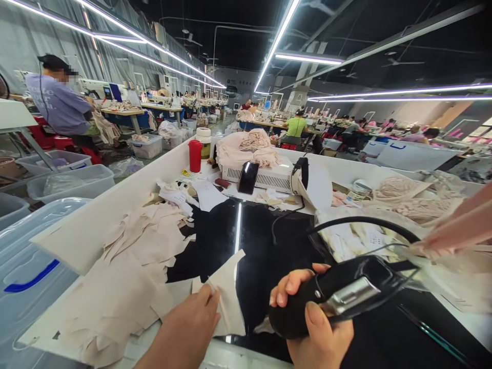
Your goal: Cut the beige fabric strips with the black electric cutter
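A cut piece of pale beige fabric point(229, 302) lies partly over the glossy black work surface. My left hand point(192, 320) is closed on its left side, thumb and fingers pressed together at the cloth. My right hand point(313, 328) is wrapped round a black handheld power tool point(346, 282) with a shiny metal plate on its side and a thick black cord arching from its far end. The tool is held above the black surface; its working end is hard to make out. A heap of similar beige pieces point(126, 277) spreads to the left of my left hand.
Beyond the black surface point(215, 230) stand a phone point(248, 177), a white vented box point(269, 179) with fabric on top, and a red cup point(195, 156). Plastic bags point(357, 238) crowd the right. A clear bin point(34, 256) sits left; people work at sewing machines behind.
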The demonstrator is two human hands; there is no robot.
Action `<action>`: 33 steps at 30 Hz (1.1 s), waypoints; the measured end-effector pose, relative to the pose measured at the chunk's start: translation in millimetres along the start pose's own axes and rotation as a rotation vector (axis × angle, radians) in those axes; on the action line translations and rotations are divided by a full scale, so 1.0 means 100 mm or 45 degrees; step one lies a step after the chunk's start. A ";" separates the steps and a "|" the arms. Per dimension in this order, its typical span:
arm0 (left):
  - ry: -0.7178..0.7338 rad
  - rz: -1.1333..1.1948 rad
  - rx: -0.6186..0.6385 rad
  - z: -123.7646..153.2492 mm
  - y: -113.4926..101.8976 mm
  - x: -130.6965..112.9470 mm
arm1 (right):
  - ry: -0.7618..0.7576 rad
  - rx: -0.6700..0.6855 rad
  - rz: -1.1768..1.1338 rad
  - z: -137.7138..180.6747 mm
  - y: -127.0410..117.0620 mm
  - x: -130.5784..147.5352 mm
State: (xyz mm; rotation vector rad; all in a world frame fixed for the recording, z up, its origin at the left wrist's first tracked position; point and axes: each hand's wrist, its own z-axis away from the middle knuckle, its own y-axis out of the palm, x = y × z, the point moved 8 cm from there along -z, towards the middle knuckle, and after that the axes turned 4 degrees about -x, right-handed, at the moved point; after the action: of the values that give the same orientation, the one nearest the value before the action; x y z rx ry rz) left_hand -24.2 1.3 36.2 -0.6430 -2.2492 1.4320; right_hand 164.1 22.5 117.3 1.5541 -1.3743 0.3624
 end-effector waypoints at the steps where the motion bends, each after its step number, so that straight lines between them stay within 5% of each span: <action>1: 0.002 0.021 -0.026 0.01 -0.02 -0.01 | -0.001 -0.001 -0.007 0.01 0.00 0.00; 12: -0.086 -0.027 -0.053 0.07 0.03 0.02 | -0.073 0.005 0.023 0.07 0.02 -0.09; 20: -0.071 -0.060 -0.142 0.02 -0.15 -0.01 | -0.061 -0.009 0.049 0.03 -0.01 -0.13; 26: 0.156 0.239 -0.305 -0.16 -0.28 -0.24 | -0.083 -0.068 0.025 -0.03 -0.01 -0.06; 33: 0.374 0.400 -0.349 -0.24 -0.16 -0.46 | -0.077 -0.034 0.047 -0.01 -0.02 -0.14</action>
State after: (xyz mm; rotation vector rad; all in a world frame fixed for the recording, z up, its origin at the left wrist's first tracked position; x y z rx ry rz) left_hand 24.3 -13.2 56.2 -1.2550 -2.1901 1.0737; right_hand 161.6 31.4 106.8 1.5302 -1.4501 0.3207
